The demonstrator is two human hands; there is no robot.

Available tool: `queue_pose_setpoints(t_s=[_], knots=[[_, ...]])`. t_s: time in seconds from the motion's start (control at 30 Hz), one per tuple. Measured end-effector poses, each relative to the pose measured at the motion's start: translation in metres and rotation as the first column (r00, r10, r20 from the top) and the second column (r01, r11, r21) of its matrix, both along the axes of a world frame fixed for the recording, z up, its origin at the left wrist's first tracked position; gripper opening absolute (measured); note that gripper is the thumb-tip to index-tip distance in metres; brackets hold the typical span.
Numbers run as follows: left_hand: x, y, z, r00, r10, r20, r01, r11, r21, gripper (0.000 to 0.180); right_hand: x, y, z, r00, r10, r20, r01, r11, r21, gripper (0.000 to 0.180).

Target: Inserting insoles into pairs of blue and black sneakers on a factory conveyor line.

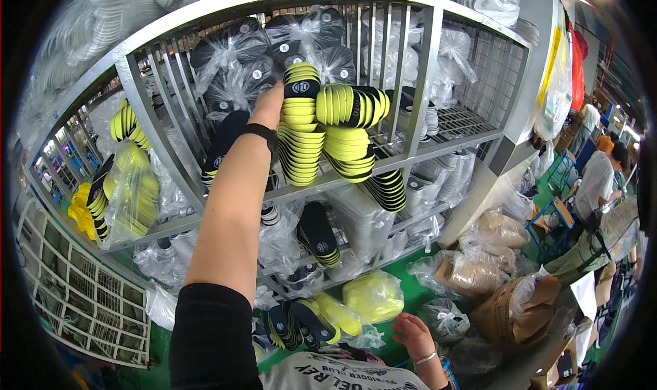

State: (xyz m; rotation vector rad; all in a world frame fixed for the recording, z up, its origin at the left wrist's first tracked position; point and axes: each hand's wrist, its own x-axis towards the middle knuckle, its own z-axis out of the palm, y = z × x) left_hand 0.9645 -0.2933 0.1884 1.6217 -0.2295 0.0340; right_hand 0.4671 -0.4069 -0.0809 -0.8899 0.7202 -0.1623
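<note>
My left hand was raised to the stack of yellow-and-black foam sandal soles on the grey metal rack's middle shelf, its grip hidden behind them. I judged steadying the leaning pile wise. My right hand hung open, low. Knotted clear plastic bags of black soles sat behind.
</note>
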Motion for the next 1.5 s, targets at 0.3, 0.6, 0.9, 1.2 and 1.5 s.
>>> queue_pose_setpoints(t_s=[0.3, 0.6, 0.9, 1.2, 1.5], knots=[[-0.03, 0.019, -0.012, 0.967, -0.064, -0.246, 0.021, 0.985, -0.171, 0.042, 0.025, 0.002, -0.01, 0.978, 0.208, -0.003, -0.208, 0.977, -0.051, 0.03], [-0.124, 0.068, 0.002, 0.992, -0.114, 0.06, 0.126, 0.963, -0.237, 0.052, 0.074, 0.021, -0.003, 0.88, 0.472, 0.059, -0.468, 0.881, -0.071, 0.031], [-0.358, 0.212, -0.03, 0.485, -0.187, 0.854, 0.555, 0.82, -0.135, 0.02, 0.126, 0.085, -0.05, 0.371, 0.928, -0.024, -0.928, 0.372, 0.023, 0.031], [-0.517, 0.272, -0.022, 0.098, 0.193, 0.976, -0.197, 0.965, -0.171, 0.047, 0.161, 0.196, -0.075, -0.416, 0.906, -0.076, -0.909, -0.416, 0.022, 0.045], [-0.621, 0.305, -0.047, -0.098, 0.352, 0.931, -0.266, 0.892, -0.366, 0.033, 0.11, 0.303, -0.072, -0.657, 0.733, -0.179, -0.749, -0.662, 0.038, 0.029]])
